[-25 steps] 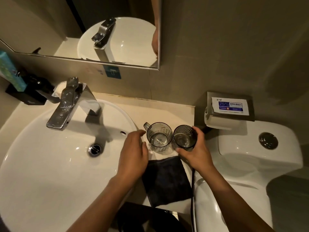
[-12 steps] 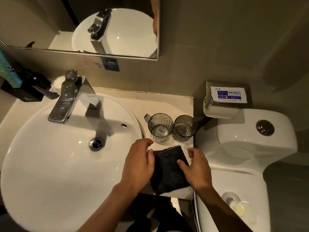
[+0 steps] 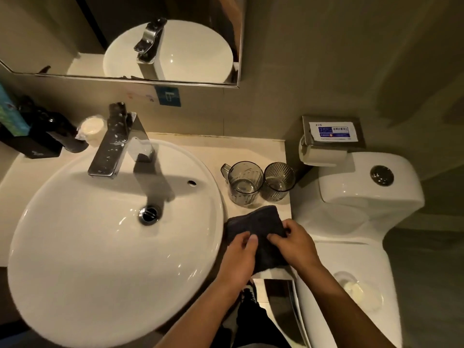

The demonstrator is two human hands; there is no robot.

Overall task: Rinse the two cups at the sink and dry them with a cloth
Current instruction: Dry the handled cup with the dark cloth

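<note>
Two clear ribbed cups stand upright side by side on the counter right of the sink: a handled cup (image 3: 244, 182) and a handleless cup (image 3: 278, 180). Just in front of them lies a dark cloth (image 3: 253, 223), partly lifted and bunched. My left hand (image 3: 239, 257) pinches the cloth's near left part. My right hand (image 3: 297, 244) grips its right edge. Both hands are a short way from the cups and touch neither. The round white sink (image 3: 75, 247) with its chrome tap (image 3: 113, 146) lies to the left; no water runs.
A white toilet (image 3: 351, 197) stands close on the right, with a paper holder (image 3: 326, 144) above it. A black dispenser (image 3: 47, 136) and a soap bar (image 3: 91, 129) sit behind the tap. A mirror (image 3: 125, 36) hangs above.
My hands have left the two cups and moved back to the dark cloth, taking hold of it and bunching it up. The cups stay in place.
</note>
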